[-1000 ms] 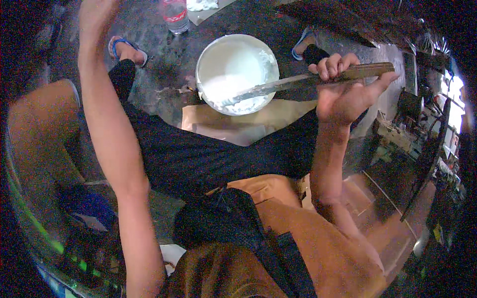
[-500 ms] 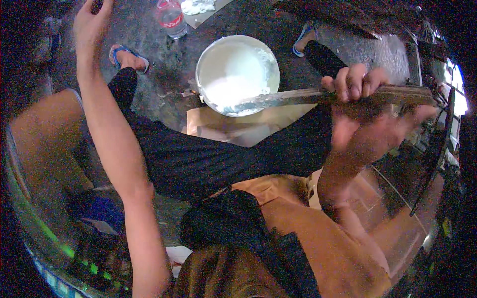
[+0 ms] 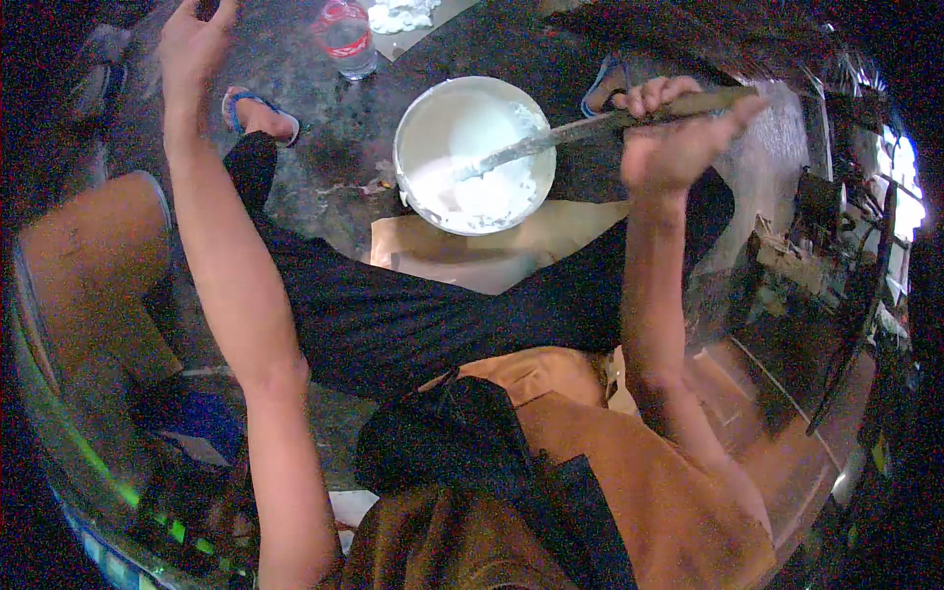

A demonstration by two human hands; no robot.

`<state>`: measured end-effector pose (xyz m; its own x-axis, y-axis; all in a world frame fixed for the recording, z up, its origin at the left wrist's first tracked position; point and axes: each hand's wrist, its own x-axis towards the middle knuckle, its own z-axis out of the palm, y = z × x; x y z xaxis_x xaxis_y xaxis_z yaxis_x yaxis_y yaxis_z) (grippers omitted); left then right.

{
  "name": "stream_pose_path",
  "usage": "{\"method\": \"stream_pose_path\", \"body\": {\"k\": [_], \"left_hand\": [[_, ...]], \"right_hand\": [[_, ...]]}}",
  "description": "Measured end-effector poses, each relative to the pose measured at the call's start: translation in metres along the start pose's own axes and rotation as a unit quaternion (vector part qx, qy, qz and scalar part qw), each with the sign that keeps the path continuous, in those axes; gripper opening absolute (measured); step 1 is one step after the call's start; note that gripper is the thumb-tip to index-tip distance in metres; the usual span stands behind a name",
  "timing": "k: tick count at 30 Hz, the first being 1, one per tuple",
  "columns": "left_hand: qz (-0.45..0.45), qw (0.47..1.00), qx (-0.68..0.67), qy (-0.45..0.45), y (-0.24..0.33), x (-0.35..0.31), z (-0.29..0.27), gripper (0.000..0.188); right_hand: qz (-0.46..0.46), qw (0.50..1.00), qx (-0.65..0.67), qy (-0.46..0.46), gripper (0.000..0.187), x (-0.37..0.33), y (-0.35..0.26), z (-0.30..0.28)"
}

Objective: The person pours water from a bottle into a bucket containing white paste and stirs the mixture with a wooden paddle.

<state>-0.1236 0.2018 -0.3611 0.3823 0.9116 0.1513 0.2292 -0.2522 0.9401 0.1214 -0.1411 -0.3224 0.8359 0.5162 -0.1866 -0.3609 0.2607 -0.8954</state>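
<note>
My right hand is closed around the upper part of a long flat wooden stick. Smeared pale, the stick's lower end reaches over the rim into a white bucket. Wet white paste covers the bucket's bottom and clings to its inner wall. At the upper left, my left hand is raised, well apart from the bucket. Its thumb and finger are spread with a dark gap between them; the picture's top edge cuts off the fingertips.
Beyond the bucket a clear plastic bottle with a red label stands beside a lump of white paste on a board. Flattened cardboard lies under the bucket's near side. My sandalled feet flank it. Clutter fills the right side.
My right hand has moved away from me and slightly left, lifting the stick's handle to a steeper slant. The stick's tip has shifted farther into the bucket. My left hand has barely moved.
</note>
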Motion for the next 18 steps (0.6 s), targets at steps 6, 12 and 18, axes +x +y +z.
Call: {"method": "stream_pose_path", "body": {"k": [6, 12, 18], "left_hand": [[-0.053, 0.998, -0.003, 0.012, -0.008, 0.018, -0.062, 0.032], [0.029, 0.994, 0.110, 0.009, 0.074, -0.036, 0.009, 0.031], [0.026, 0.993, 0.118, 0.007, 0.075, -0.041, 0.015, 0.031]], "right_hand": [[-0.009, 0.999, -0.012, 0.037, 0.078, 0.026, 0.028, 0.004], [-0.043, 0.998, 0.028, 0.042, 0.077, 0.020, 0.051, -0.004], [0.013, 0.995, 0.010, 0.094, 0.076, 0.021, 0.074, -0.008]]}}
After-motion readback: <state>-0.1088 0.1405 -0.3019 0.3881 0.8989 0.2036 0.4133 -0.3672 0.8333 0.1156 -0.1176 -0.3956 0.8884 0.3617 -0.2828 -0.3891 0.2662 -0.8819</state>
